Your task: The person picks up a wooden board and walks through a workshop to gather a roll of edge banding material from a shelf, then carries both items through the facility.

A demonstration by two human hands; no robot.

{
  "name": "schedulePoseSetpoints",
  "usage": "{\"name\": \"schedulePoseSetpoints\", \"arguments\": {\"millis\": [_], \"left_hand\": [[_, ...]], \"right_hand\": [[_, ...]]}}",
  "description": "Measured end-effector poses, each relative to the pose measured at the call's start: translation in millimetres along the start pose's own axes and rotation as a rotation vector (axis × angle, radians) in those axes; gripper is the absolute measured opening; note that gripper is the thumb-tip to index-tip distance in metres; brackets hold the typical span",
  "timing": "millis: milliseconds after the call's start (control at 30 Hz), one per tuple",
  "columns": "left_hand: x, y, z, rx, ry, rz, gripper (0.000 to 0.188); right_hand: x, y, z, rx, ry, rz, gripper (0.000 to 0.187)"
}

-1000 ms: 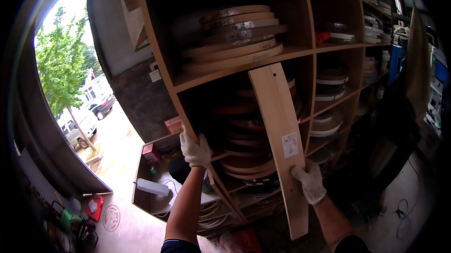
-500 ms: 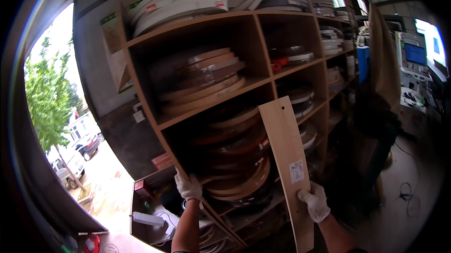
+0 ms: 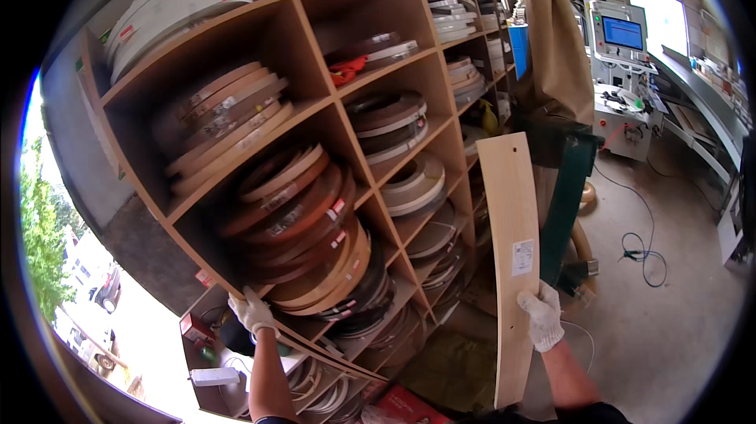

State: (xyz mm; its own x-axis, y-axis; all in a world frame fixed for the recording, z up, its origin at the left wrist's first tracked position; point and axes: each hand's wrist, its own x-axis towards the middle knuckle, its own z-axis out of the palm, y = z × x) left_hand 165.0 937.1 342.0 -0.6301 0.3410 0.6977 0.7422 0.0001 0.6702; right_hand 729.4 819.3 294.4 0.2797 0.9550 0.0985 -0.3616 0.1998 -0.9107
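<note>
My right hand [image 3: 542, 315], in a white knit glove, grips the right edge of a long, pale wooden board [image 3: 516, 203], thumb on its face. The board stands nearly upright, with a white printed label [image 3: 522, 257] and small dark holes. My left hand [image 3: 252, 312], gloved likewise, is closed at the front edge of the wooden shelving's side panel [image 3: 175, 233]; some of its fingers are hidden. Beside it, the shelf compartment holds stacked rolls of brown edge banding [image 3: 303, 227].
More compartments hold banding coils [image 3: 394, 125]; white rolls [image 3: 181, 11] lie on top. A machine with a blue screen [image 3: 622, 33] stands back right. Near the board are a dark green machine part [image 3: 568, 203] and a cable [image 3: 646, 255] on the floor. A red box [image 3: 405, 407] sits low in front.
My view has swung right, so the shelving appears farther left and more machinery and floor show. The board looks more upright. Both hands keep their holds.
</note>
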Motion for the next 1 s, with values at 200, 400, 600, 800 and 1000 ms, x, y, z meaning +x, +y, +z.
{"name": "schedulePoseSetpoints", "arguments": {"millis": [200, 400, 600, 800, 1000], "left_hand": [[-20.5, 26.9, -15.7, -0.177, -0.09, -0.164, 0.045], [-230.6, -58.0, -48.5, 0.967, -1.028, 0.673, 0.026], [-553.5, -5.2, -105.8, 0.52, -2.289, 0.585, 0.028], [-564.2, 146.0, 3.7, 0.337, -2.229, 0.899, 0.03], [-524.8, -45.1, 153.4, 0.039, -1.988, 1.947, 0.015]], "right_hand": [[-24.6, -14.1, -111.7, 0.013, 0.17, -0.025, 0.029], [-49.9, -55.9, -243.5, -0.21, 0.373, -0.067, 0.025], [-64.9, -79.0, -355.1, -0.36, 0.437, -0.038, 0.024], [-60.6, -126.0, -401.1, -0.399, 0.492, -0.062, 0.019], [-39.9, -117.9, -407.7, -0.72, 0.409, 0.018, 0.031]]}}
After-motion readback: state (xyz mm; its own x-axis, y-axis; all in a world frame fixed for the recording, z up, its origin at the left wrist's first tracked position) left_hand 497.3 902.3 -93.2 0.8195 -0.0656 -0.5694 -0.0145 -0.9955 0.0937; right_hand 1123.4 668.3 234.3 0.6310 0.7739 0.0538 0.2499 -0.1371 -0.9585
